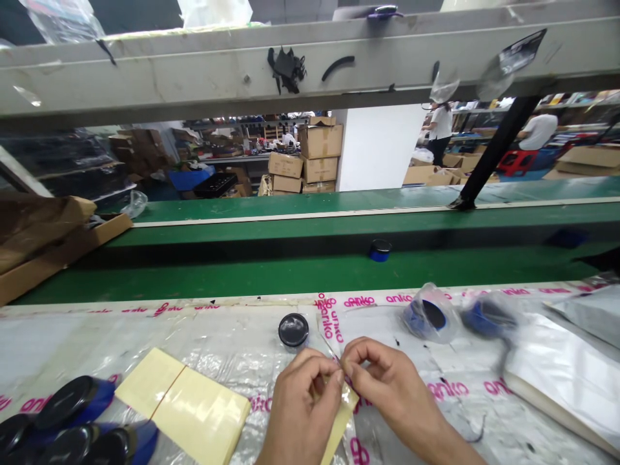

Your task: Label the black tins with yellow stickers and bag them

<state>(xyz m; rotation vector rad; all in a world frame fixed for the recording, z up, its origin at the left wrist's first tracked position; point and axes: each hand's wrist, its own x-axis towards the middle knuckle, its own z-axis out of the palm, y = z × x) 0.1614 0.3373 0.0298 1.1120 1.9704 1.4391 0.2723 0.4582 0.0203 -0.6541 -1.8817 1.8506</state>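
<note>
Plastic-covered bench [194, 329], well in from its far edge: left grip [307, 392] and right grip [387, 382] pinch a yellow slip [340, 423] by its upper end. Step appears to be working that end; next move calls for fine control.

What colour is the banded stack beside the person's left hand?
The stack is pale yellow; the head view shows it best.

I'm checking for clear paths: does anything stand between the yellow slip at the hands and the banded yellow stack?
Yes: the left hand lies between the yellow slip and the banded yellow stack. Nothing else visible stands in the way.
</note>
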